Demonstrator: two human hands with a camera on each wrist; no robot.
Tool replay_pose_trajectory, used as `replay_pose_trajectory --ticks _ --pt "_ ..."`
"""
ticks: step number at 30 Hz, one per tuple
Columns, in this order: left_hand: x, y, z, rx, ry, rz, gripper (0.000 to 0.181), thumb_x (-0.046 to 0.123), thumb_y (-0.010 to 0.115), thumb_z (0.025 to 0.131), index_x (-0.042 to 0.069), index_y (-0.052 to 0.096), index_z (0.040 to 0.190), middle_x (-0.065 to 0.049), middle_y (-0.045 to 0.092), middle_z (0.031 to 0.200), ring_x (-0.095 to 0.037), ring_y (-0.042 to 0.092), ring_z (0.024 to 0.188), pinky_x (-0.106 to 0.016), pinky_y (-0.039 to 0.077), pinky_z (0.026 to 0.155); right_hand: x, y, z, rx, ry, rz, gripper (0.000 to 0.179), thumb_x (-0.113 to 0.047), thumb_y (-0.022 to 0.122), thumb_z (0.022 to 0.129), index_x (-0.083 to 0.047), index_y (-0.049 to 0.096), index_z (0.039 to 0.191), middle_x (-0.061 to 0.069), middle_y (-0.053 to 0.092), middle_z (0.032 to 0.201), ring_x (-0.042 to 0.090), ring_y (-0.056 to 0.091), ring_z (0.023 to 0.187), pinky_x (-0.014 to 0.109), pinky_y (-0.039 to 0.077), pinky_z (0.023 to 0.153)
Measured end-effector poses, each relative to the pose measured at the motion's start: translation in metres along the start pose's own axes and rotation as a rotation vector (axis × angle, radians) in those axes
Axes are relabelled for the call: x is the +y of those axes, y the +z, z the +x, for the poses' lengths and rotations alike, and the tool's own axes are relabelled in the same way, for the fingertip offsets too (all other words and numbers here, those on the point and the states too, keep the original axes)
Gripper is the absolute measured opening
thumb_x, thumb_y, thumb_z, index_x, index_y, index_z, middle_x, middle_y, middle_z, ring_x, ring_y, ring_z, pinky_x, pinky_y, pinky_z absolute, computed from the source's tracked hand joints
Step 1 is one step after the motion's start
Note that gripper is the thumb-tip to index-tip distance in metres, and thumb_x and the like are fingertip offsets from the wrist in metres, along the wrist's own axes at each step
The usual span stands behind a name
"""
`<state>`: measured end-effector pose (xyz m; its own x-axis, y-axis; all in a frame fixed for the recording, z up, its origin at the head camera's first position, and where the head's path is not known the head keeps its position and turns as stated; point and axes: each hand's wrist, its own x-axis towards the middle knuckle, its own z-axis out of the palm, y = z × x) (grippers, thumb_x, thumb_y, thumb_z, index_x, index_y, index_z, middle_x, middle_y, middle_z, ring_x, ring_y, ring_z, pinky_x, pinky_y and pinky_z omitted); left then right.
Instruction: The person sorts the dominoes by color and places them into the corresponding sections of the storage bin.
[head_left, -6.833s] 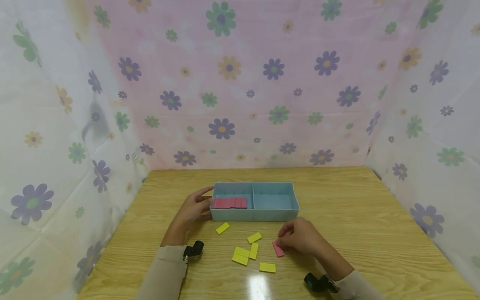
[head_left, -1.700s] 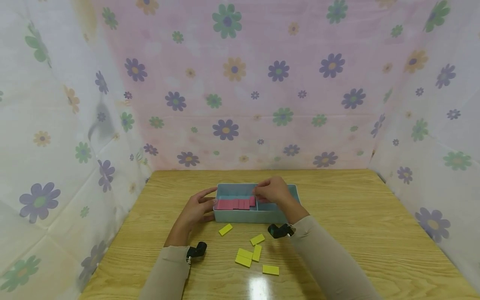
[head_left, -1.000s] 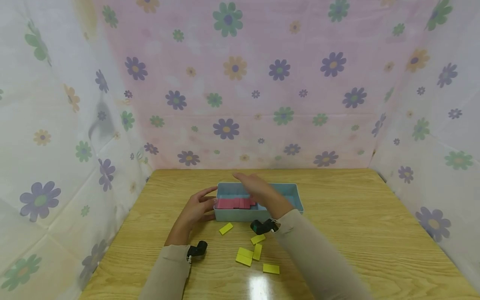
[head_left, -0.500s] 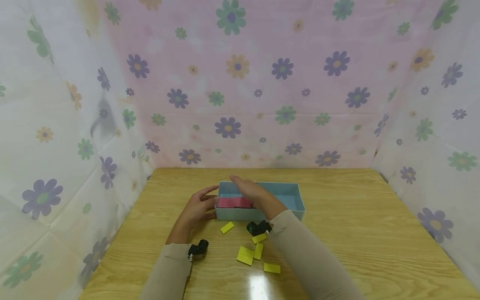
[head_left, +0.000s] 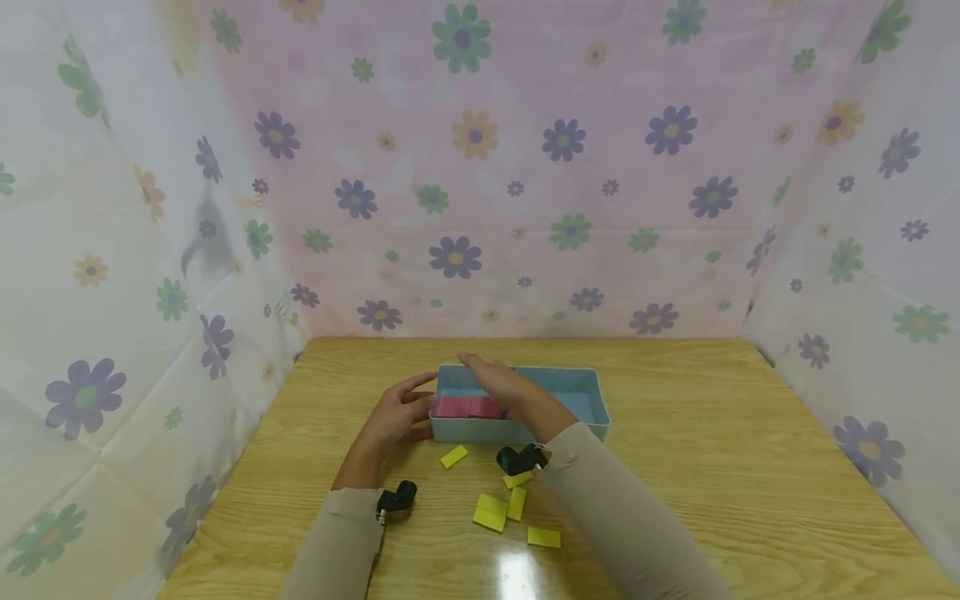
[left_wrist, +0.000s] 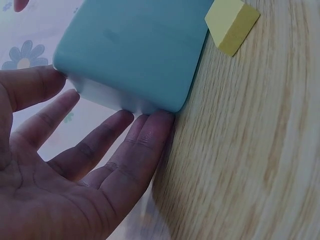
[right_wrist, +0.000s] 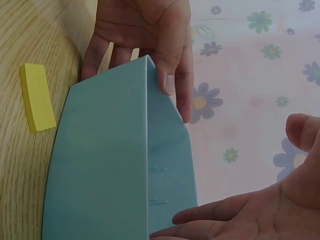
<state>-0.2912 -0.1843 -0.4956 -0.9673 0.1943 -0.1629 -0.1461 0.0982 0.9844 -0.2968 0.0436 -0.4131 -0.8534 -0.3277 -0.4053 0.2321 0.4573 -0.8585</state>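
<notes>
A pale blue two-compartment box (head_left: pixel 480 432) sits on the wooden table. In its left compartment, a row of pink domino-like blocks (head_left: pixel 453 407) stands along the front wall. My right hand (head_left: pixel 517 392) reaches down into that compartment at the row's right end, its fingers extended and thumb raised; the fingertips are hidden in the head view. The fingers of my left hand (head_left: pixel 393 417) are spread and nearly straight, with their tips against the box's left end, as the left wrist view shows, and the thumb is at the rim.
Several yellow blocks (head_left: pixel 543 537) lie loose in front of the box, one yellow block (head_left: pixel 453 456) near its left front. The right compartment (head_left: pixel 573 400) shows its bare floor. Flowered cloth (head_left: pixel 487 208) encloses the table at the back and sides.
My right hand pinched a pink block on the table, set it upright at the row's right end, let go, then moved left with straightened fingers against the row. My left hand stayed at the box.
</notes>
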Motion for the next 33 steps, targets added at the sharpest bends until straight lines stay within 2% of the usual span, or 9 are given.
replay_pose_trajectory --ticks 6,14,18,22,24,27,30,33 --pt "-0.001 0.000 0.001 0.004 0.001 0.015 0.052 0.021 0.065 0.103 0.030 0.052 0.153 -0.017 0.061 0.143 -0.034 0.069 0.118 -0.052 0.063 0.085 0.000 0.000 -0.001 -0.004 0.000 0.003 0.096 -0.087 0.040 0.091 -0.028 0.028 0.165 0.014 0.022 0.172 0.046 0.020 0.157 0.076 0.024 0.116" --pt "0.001 -0.001 0.000 0.006 0.000 0.015 0.051 0.021 0.064 0.104 0.031 0.053 0.152 -0.017 0.061 0.142 -0.035 0.068 0.120 -0.052 0.063 0.085 0.002 0.002 -0.001 -0.032 -0.041 -0.042 0.085 -0.080 0.038 0.097 -0.026 0.036 0.163 0.012 0.025 0.171 0.042 0.022 0.157 0.070 0.024 0.121" --pt "0.002 -0.001 0.000 0.013 -0.001 0.017 0.051 0.021 0.065 0.103 0.031 0.053 0.152 -0.017 0.062 0.141 -0.035 0.069 0.120 -0.052 0.063 0.085 -0.001 0.002 -0.003 0.021 -0.034 -0.102 0.090 -0.081 0.039 0.095 -0.020 0.038 0.162 0.012 0.025 0.171 0.041 0.027 0.156 0.067 0.026 0.121" --pt "0.003 -0.001 0.000 0.015 -0.001 0.016 0.051 0.021 0.064 0.104 0.030 0.052 0.153 -0.018 0.061 0.142 -0.036 0.068 0.120 -0.052 0.063 0.085 -0.005 -0.003 -0.010 0.111 -0.049 -0.164 0.094 -0.077 0.043 0.097 -0.009 0.035 0.162 0.015 0.027 0.170 0.041 0.029 0.155 0.065 0.029 0.121" --pt "0.003 0.000 0.000 0.012 0.001 0.018 0.051 0.020 0.063 0.104 0.028 0.051 0.154 -0.019 0.061 0.143 -0.036 0.068 0.121 -0.052 0.063 0.085 -0.005 -0.009 -0.014 0.148 -0.094 -0.174 0.094 -0.074 0.046 0.098 -0.007 0.034 0.162 0.015 0.031 0.168 0.040 0.032 0.153 0.064 0.031 0.120" --pt "0.003 0.000 0.000 0.012 -0.005 0.015 0.052 0.020 0.063 0.105 0.028 0.051 0.154 -0.019 0.060 0.143 -0.036 0.067 0.121 -0.051 0.063 0.085 0.001 -0.019 -0.023 0.191 -0.196 -0.180 0.085 -0.070 0.052 0.098 -0.011 0.041 0.159 0.012 0.040 0.164 0.038 0.040 0.150 0.062 0.038 0.117" --pt "0.002 0.000 -0.001 0.010 -0.001 0.016 0.052 0.020 0.063 0.104 0.028 0.051 0.154 -0.019 0.060 0.144 -0.036 0.068 0.121 -0.051 0.063 0.085 0.013 -0.032 -0.033 0.221 -0.329 -0.169 0.067 -0.060 0.057 0.101 -0.020 0.048 0.154 0.006 0.045 0.161 0.035 0.045 0.147 0.061 0.043 0.113" --pt "0.001 0.000 -0.001 0.011 -0.009 0.014 0.052 0.021 0.064 0.104 0.030 0.051 0.153 -0.018 0.060 0.144 -0.034 0.068 0.120 -0.051 0.062 0.086 0.031 -0.046 -0.042 0.277 -0.471 -0.164 0.050 -0.045 0.060 0.104 -0.025 0.053 0.149 0.004 0.048 0.158 0.034 0.045 0.147 0.060 0.043 0.114"
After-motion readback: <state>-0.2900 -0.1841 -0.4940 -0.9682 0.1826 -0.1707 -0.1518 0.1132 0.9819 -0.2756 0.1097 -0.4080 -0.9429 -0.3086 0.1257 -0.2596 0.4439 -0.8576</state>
